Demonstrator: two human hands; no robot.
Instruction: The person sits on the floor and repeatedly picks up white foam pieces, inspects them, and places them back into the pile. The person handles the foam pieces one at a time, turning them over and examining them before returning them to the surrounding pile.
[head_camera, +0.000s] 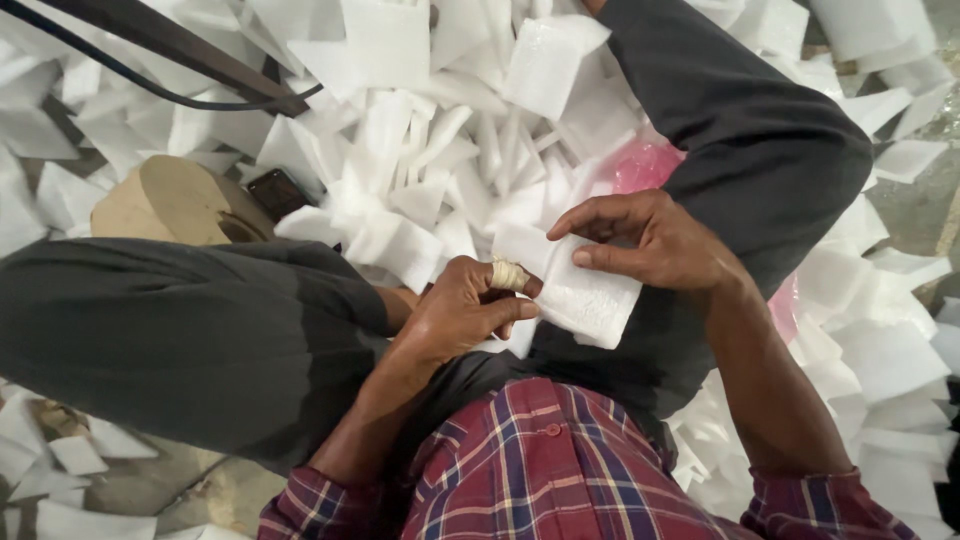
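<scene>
My left hand (465, 310) and my right hand (650, 240) both hold one white foam sheet piece (590, 300) in front of my lap. The left thumb and a finger wrapped in tan tape (508, 275) pinch its left edge. The right hand's fingers press on its top, thumb along the upper edge. I sit with knees spread in dark trousers and wear a red plaid shirt.
Heaps of white foam sheet pieces (440, 150) cover the floor ahead and to the right. A pink plastic bag (645, 165) lies under my right leg. A tan tape roll (175, 200) and a dark phone (280, 192) lie at the left, with a black cable (150, 85) above them.
</scene>
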